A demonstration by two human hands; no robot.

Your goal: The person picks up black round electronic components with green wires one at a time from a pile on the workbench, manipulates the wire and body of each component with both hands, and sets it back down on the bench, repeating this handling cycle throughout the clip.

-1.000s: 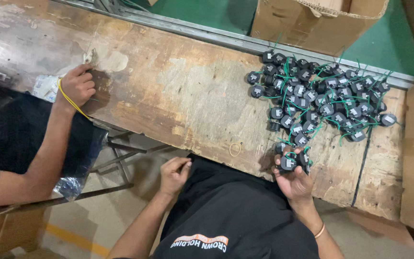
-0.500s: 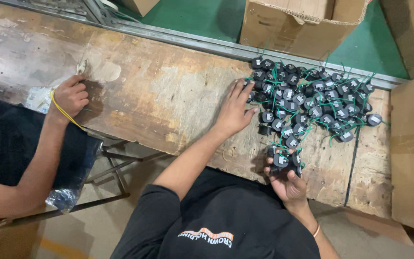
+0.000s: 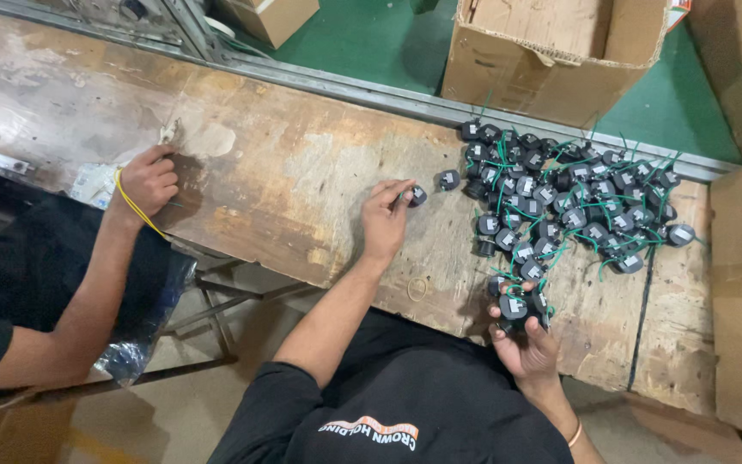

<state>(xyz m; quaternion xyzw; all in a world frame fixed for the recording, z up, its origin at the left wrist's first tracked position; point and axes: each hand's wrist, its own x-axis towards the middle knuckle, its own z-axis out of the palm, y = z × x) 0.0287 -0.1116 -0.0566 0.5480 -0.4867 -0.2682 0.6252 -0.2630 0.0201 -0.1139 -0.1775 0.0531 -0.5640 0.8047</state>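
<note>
Head view, left hand (image 3: 386, 225): fingers pinched on one small black round part with a green wire (image 3: 417, 196), mid worn wooden bench (image 3: 285, 172).
Head view, right hand (image 3: 526, 339): fingers clamped around a bunch of black parts (image 3: 517, 301) at the near edge.
Risk: tangled wires in the heap of black parts (image 3: 568, 202) could be snagged; the bunch could be dropped off the near edge.

Wearer: black short-sleeved shirt, orange-and-white print across the chest. Both forearms bare. Thin gold-coloured bangle (image 3: 574, 434) on the wrist of the right hand (image 3: 521, 339); left hand (image 3: 386, 222) without rings.
</note>
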